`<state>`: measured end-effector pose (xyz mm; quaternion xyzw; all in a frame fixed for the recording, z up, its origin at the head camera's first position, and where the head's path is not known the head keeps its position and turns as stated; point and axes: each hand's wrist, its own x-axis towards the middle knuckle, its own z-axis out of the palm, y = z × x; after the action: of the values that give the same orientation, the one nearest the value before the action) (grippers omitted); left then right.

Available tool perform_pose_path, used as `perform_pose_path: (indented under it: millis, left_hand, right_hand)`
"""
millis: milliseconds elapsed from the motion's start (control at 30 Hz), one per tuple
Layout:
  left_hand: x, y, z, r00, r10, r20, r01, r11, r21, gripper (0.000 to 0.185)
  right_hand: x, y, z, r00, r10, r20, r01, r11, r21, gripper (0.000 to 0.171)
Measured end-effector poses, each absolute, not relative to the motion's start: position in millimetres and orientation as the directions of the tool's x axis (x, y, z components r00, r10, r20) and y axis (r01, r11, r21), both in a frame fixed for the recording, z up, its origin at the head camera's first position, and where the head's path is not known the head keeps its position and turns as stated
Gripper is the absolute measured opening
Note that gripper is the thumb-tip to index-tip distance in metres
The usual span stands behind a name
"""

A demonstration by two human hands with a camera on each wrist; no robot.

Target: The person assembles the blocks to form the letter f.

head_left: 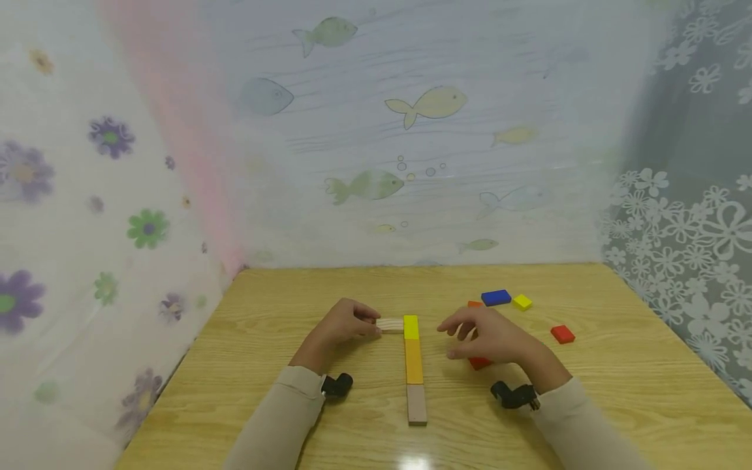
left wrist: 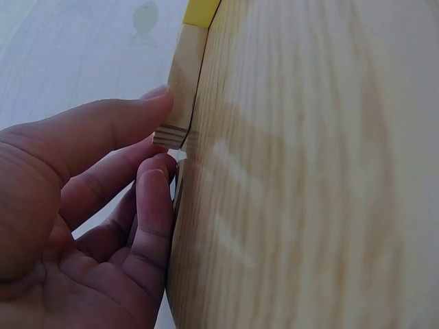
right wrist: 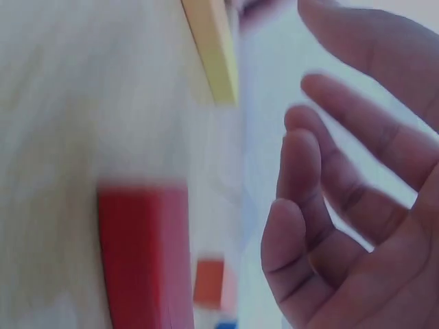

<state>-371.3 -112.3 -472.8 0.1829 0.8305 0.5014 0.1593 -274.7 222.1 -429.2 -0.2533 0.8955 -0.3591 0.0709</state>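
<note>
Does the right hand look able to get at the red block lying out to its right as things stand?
Probably yes. The right hand hovers open, holding nothing, and the red block lies alone on bare table beside it, with nothing between them.

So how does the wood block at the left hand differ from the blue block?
The wood block is pale and unpainted; the blue block is painted. The wood block is touched by the left hand and butts against the yellow block; the blue block lies apart, untouched, farther back on the right. Both lie flat on the table.

Short block (head_left: 390,325) lies left of, touching, the block row's (head_left: 414,369) far end
</note>
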Motion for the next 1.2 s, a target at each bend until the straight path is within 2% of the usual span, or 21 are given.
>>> perform_pose_path:
  millis: [233, 467, 867, 1200]
  left_hand:
    - [-370, -112, -473, -0.875, 0.479, -0.073, 0.158, 0.424, 0.892, 0.039]
    - [-372, -112, -475, -0.882, 0.463, -0.087, 0.141, 0.436, 0.889, 0.036]
    - [-372, -110, -471, -0.888, 0.453, -0.081, 0.146, 0.444, 0.884, 0.031]
    - [-372, -111, -473, -0.899, 0.432, -0.073, 0.159, 0.478, 0.864, 0.027]
  right_hand:
    - [-279, 263, -427, -0.877, -0.48, 0.019, -0.366, 0.641, -0.674, 0.04]
    - [-278, 283, -426, -0.859, -0.512, -0.026, -0.352, 0.627, -0.695, 0.038]
    - [-280, 283, -432, -0.868, -0.48, -0.127, -0.279, 0.683, -0.675, 0.034]
    - [-279, 277, -432, -0.868, -0.477, -0.14, -0.263, 0.679, -0.686, 0.029]
